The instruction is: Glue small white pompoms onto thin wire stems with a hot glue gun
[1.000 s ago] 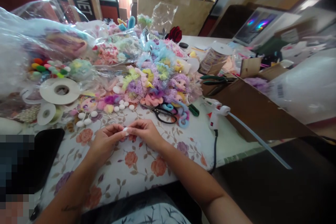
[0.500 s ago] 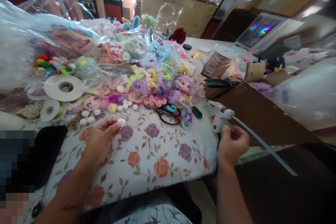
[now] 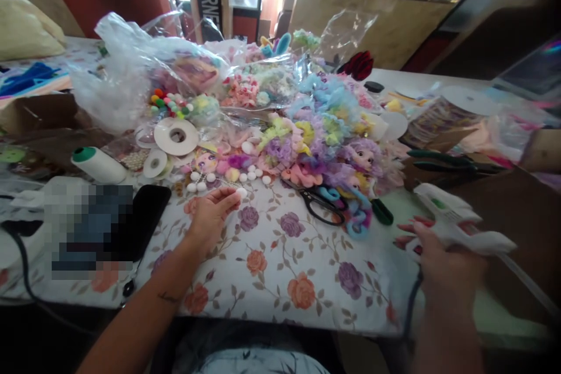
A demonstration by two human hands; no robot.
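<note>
My left hand [image 3: 213,213] is over the flowered tablecloth [image 3: 267,280], closed in a pinch on a small white ball [image 3: 241,193]. Just beyond it, several similar white balls [image 3: 252,176] lie beside a bead chain. On the right, my right hand [image 3: 447,263] is wrapped round the handle of a white hot glue gun [image 3: 451,210]; hand and gun are somewhat blurred. A translucent glue stick [image 3: 530,286] sticks out of the gun's back end. Between my hands, black-handled scissors [image 3: 324,208] rest against a heap of pastel trims and doll heads [image 3: 362,155].
White ribbon spools [image 3: 176,136], a thread cone [image 3: 99,165] and a dark phone [image 3: 146,213] lie to the left. Clear bags [image 3: 123,82] of pompoms and trims crowd the back. Green-handled pliers [image 3: 442,162] rest by a cardboard box [image 3: 517,210] at right.
My view has turned left. My right hand has gone from being beside the glue gun to gripping its handle, and the gun has turned. My left hand keeps its pinch on the white ball.
</note>
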